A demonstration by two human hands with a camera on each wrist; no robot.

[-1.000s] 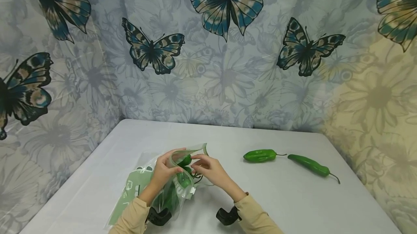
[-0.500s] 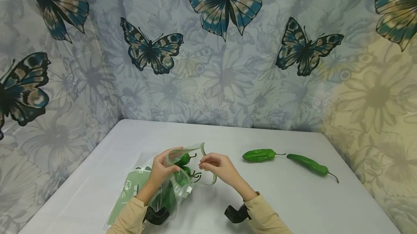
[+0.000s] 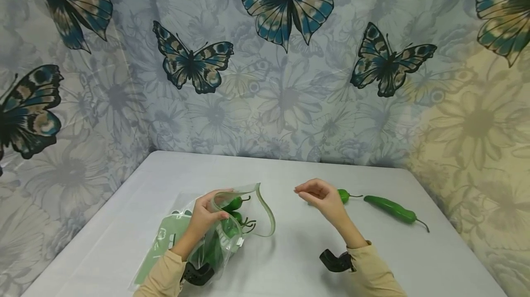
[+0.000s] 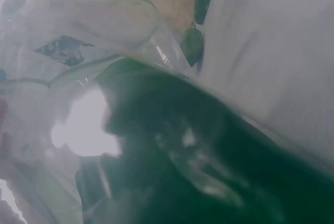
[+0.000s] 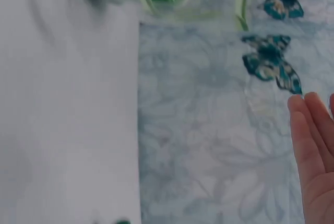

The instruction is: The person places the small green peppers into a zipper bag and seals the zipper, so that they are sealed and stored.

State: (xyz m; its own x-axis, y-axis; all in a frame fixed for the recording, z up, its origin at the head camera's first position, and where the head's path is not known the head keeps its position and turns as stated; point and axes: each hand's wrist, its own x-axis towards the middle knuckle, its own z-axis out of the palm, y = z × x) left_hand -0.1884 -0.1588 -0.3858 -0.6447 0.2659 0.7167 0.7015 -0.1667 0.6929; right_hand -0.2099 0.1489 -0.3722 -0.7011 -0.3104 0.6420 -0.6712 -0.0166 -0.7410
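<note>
My left hand grips the near-left side of a clear zip bag with a green print, thumb on the rim. The bag's mouth gapes toward the right. Inside are several green peppers, stems pointing out of the opening; in the left wrist view a pepper fills much of the picture behind the plastic. Right of the bag, my right hand is in the air with loosely bent fingers and nothing in them. It partly hides a green pepper. The right wrist view shows its fingers at the edge.
A second, longer green pepper lies farther right on the white table, its stem toward the front right. Butterfly-print cloth hangs behind and beside the table. A black wrist device sits at each sleeve.
My right hand has let go of a pepper in the bag's mouth and moved right, over toward the peppers on the table. The left hand stays on the bag.
</note>
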